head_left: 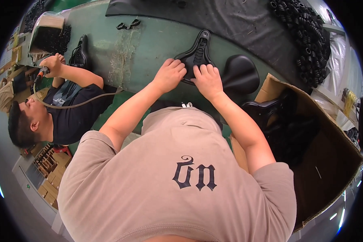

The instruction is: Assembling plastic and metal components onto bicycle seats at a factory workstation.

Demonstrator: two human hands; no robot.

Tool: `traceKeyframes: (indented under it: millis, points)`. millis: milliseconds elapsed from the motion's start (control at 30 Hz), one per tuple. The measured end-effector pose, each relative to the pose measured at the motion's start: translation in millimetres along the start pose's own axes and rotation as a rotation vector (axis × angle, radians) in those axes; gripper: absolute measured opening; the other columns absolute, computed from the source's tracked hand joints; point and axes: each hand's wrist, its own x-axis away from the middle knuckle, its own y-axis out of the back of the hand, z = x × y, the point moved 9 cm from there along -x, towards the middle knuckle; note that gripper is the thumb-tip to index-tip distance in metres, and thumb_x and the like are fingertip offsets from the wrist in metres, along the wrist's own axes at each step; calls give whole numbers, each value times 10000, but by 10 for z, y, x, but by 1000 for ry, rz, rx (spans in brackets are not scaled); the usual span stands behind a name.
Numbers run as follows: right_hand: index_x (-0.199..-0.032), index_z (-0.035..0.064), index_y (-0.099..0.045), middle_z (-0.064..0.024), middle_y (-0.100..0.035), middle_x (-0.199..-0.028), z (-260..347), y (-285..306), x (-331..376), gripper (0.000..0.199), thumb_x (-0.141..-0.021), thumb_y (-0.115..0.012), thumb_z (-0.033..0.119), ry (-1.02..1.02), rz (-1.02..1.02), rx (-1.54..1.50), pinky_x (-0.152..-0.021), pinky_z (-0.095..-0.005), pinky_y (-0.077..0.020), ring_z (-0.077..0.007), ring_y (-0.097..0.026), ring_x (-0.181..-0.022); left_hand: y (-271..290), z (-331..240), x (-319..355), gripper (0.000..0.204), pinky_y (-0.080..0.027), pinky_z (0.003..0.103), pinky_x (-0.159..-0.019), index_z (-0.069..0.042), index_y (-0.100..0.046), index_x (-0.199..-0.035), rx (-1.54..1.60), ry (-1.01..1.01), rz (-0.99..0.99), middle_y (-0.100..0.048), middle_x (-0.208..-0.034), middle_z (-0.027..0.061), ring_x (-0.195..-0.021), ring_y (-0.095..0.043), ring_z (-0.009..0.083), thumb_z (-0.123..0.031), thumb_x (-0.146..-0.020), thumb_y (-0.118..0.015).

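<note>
Your left hand (pixel 170 74) and right hand (pixel 207 80) both press, fingers curled, on the black saddle base (pixel 196 54). A finished saddle (pixel 240 74) lies just right of that base; the cardboard box (pixel 334 161) stands farther right.

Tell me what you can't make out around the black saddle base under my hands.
Head view:
- Near edge of the saddle base: covered by the left hand and right hand.
- Fingertips' grip: hidden, curled onto the part.
- Table edge below the hands: hidden by the chest and shirt.
- Cardboard box contents: dark, shapes merge.
- Pile of black springs: too small to count.
</note>
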Motion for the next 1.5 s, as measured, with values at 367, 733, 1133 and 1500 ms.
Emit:
traceKeyframes:
  millis: [367, 733, 1133, 1500]
  points:
    - [-1359, 2, -618, -189, -680, -1244, -1120, 750, 16, 593, -842, -852, 176, -358, -266, -454, -958, -452, -560, -357, -680, -1101, 596, 2270, 246, 497, -475, 552, -1134, -44, -557, -1400, -293, 626, -428, -577, -1493, 216, -1368, -552, 465, -115, -917, -652]
    - [-1304, 20, -688, -205, -664, -1341, -2822, 531, -2051, 490, -851, -775, 185, -305, -404, -171, -1113, -487, -514, -419, -621, -1277, -69, 3040, 57, 470, -594, 526, -879, -45, -569, -1392, -271, 829, 124, -686, -1216, 183, -1141, -701, 392, -133, -939, -659]
    - [-1660, 158, -444, -163, -353, -1740, -2180, -472, -4719, 850, -925, -646, 535, 19, 91, 139, -1203, -705, -306, -491, -300, -1579, 68, 1760, 833, 452, -520, 532, -910, -15, -634, -1346, 49, 849, -184, -649, -1129, 198, -1051, -628, 432, -220, -964, -761]
    - [-1681, 174, -391, -147, -408, -1710, -1980, -1432, -4825, 805, -1016, -538, 603, -140, -480, 2555, -1257, -597, -319, -414, -337, -1578, -157, 1679, 665, 461, -522, 517, -926, 3, -605, -1354, 199, 848, -241, -608, -1167, 237, -1060, -618, 460, -186, -965, -766]
